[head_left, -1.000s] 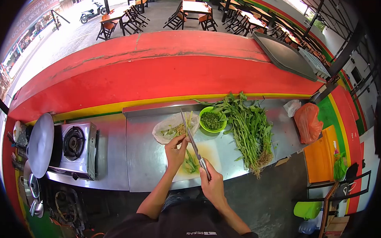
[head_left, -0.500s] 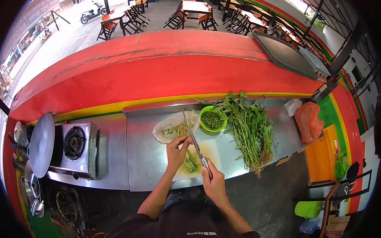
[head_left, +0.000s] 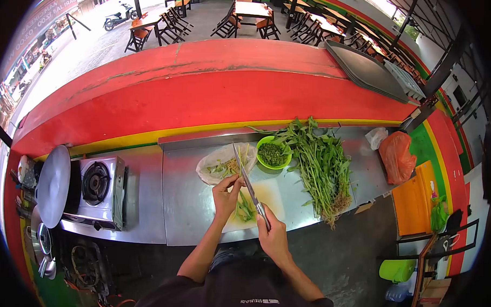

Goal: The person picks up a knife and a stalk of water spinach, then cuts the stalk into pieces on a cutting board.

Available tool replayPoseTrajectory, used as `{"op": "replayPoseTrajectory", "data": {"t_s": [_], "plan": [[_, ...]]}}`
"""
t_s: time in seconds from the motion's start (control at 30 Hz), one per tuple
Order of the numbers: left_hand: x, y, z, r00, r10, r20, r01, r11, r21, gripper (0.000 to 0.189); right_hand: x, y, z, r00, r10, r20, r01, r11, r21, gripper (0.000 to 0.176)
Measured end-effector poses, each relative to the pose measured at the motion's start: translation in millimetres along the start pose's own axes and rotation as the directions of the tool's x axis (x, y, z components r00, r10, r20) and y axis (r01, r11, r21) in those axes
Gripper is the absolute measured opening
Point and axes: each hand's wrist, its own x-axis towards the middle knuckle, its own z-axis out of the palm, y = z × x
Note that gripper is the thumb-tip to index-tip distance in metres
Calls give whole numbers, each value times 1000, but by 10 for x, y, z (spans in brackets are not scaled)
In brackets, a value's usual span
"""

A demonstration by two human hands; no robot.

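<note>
My right hand (head_left: 274,235) is closed around the handle of a long knife (head_left: 248,180), its blade pointing up and away to the left. Beside the blade, the pinched fingers of my left hand (head_left: 226,195) hold a thin green stem (head_left: 240,167). Below the hands lies a pale cutting board (head_left: 268,195) with a few cut green stalks (head_left: 245,209) on it. Behind my left hand sits an opened white plastic bag (head_left: 206,165) with trimmings and roots inside. A lime-green bowl (head_left: 275,167) of chopped green leaves stands just beyond the board.
A large bunch of leafy greens (head_left: 323,172) with roots covers the counter to the right. Farther right are an orange plastic bag (head_left: 398,157) and a small white bag. At left stand a gas stove (head_left: 97,189) and a big wok (head_left: 54,187). A red wall (head_left: 204,98) bounds the back.
The knife and my right hand have shifted slightly to the left and down. My left hand stays in nearly the same place, fingers still pinched.
</note>
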Motion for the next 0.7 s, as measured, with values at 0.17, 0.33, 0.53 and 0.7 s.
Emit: {"op": "replayPoseTrajectory", "data": {"t_s": [0.17, 0.33, 0.53, 0.7], "plan": [[18, 1, 7, 1000, 12, 8, -12, 999, -32, 21, -27, 28, -11, 1000, 0, -2, 0, 1000, 3, 34], [-9, -37, 18, 999, -29, 31, 29, 999, -15, 22, -29, 22, -53, 999, 46, 25, -45, 999, -29, 35], [-44, -81, 65, 999, -35, 13, 35, 999, -7, 24, -34, 22, -60, 999, 42, 24, -41, 998, -51, 36], [-37, -56, 73, 1000, 0, -10, 0, 998, 68, 22, -45, -18, -76, 999, 46, 25, -45, 997, -57, 36]]}}
